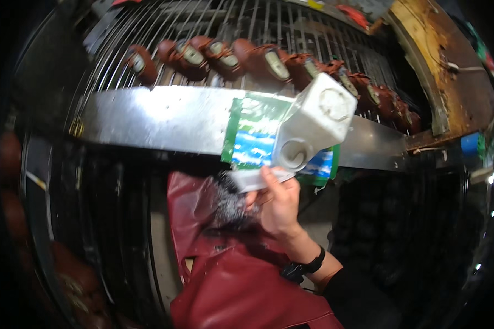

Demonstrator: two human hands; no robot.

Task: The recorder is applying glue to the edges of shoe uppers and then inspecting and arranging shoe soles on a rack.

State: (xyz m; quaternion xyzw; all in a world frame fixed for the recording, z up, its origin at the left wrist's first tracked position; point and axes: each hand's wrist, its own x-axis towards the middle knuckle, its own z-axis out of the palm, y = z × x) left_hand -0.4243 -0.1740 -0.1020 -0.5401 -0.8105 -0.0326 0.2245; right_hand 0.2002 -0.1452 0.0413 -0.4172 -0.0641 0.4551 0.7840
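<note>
My right hand [280, 204], with a black watch on its wrist, comes in from the lower right. Its thumb and fingers are closed on a white-handled brush [252, 179] whose dark bristles point left, over my dark red apron. Just beyond the fingers is a white plastic container [325, 107], tilted, with a round opening [295, 153] facing me. Under the container lies a green, blue and white plastic packet [252, 140], draped over the edge of a metal ledge [175, 118]. My left hand is out of view.
Several brown shoes [260, 60] stand in a row on a rack of metal rods [110, 68] behind the ledge. A worn wooden board [422, 41] borders the rack at the right. My dark red apron [247, 274] has a whitish, speckled patch. More brown shoes [77, 274] show at lower left.
</note>
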